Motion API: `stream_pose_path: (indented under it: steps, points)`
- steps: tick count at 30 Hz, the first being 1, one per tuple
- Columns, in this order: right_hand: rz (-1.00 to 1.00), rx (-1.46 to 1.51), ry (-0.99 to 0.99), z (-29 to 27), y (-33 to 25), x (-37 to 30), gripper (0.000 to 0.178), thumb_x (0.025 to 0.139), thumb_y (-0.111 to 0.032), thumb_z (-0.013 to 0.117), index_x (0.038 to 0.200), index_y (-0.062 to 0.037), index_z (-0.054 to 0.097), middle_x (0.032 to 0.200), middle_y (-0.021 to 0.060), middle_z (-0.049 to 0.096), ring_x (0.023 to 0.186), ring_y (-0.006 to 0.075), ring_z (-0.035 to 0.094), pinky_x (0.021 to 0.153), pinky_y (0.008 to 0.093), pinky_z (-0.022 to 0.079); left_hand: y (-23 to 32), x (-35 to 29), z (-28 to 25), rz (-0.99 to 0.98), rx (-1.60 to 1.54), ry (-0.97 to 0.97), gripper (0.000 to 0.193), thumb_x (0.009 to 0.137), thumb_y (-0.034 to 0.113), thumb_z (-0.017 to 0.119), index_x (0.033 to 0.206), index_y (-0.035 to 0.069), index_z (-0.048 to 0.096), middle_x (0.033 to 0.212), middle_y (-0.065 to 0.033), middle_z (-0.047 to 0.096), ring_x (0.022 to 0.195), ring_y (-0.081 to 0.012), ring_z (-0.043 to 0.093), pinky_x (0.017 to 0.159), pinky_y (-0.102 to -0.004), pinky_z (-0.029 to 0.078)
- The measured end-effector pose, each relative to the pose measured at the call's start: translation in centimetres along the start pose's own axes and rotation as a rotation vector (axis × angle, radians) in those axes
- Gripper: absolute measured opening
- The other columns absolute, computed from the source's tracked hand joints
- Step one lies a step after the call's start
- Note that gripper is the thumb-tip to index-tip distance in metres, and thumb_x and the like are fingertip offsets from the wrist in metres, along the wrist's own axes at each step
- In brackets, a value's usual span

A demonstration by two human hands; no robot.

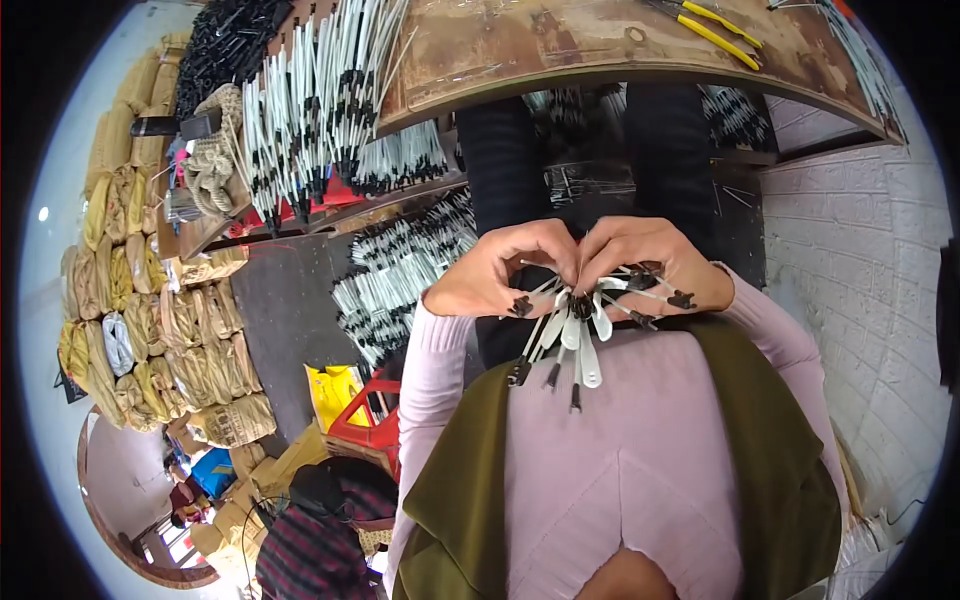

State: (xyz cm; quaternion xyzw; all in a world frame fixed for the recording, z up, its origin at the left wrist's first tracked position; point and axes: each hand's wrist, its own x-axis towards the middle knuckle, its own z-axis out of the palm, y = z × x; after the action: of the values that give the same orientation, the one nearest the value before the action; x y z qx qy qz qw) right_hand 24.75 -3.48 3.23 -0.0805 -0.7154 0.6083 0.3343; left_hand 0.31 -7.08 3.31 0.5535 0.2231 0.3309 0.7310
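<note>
In front of my chest, both hands meet at a fanned bundle of thin white rods with black tips (pixel 581 335). Several flat white tabs with rounded ends hang from the middle of the bundle, around a dark centre. My left hand (pixel 507 262) pinches the bundle's top with thumb and finger, and rods pass under its palm. My right hand (pixel 655 262) pinches close beside it; rods with black ends spread across its fingers. The fingertips of both hands touch or nearly touch, so what exactly sits between them is hidden.
Beyond my knees stands a wooden table (pixel 560 45) with yellow-handled pliers (pixel 720 32) on it. Bundles of white rods (pixel 320 110) lie at the left, more (pixel 400 275) below. Wrapped packages (pixel 150 320) are stacked far left, near a red stool (pixel 370 420). A white brick wall (pixel 850 240) is at the right.
</note>
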Motion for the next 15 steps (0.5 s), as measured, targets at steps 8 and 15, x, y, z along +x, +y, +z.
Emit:
stream_pose_path:
  steps: [8,15]
  points:
    - [0.307,0.342,0.002,-0.2,0.2,-0.9,0.032,0.076,-0.011,0.083,0.100,-0.0011,0.065,0.105,0.0104,0.059,0.097,0.0198,0.061,0.088,0.0319,0.048,0.2,1.7,-0.2,0.079,0.118,0.034,0.025,0.078,0.001,0.079,0.099,0.003,0.066,0.101,-0.0060,0.058,0.093,-0.0145,0.063,0.080,-0.0276,0.055]
    - [0.418,0.407,0.028,-0.6,0.5,-1.2,0.044,0.070,-0.009,0.088,0.099,-0.0040,0.055,0.106,0.0090,0.056,0.099,0.0180,0.059,0.091,0.0328,0.047,0.0,1.3,0.2,0.204,0.453,0.173,0.023,0.075,0.004,0.080,0.096,0.005,0.074,0.093,-0.0079,0.067,0.084,-0.0184,0.066,0.071,-0.0295,0.053]
